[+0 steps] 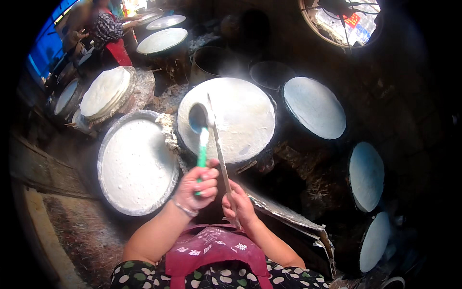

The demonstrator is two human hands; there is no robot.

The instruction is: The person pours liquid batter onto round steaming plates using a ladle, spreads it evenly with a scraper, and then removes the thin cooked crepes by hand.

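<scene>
My left hand [200,186] is closed round the green handle of a ladle [202,150]. The ladle's bowl is tilted over the left part of a round griddle [249,108] coated with white batter. In my right hand [240,203] I grip a long thin stick [221,151], which slants up over the griddle and meets the ladle's rim. Whether the stick's far end touches the batter I cannot tell. Left of the griddle stands a wide basin [110,207] of white batter. A small grey bare patch shows near the griddle's front edge.
Several other white-topped round griddles [314,107] curve away on the right. A stack of white flat sheets [104,92] lies at left. Two dark open drums [213,59] stand behind my griddle. A co-worker [110,32] stands at the far left. A worn board edge [285,211] juts out at right.
</scene>
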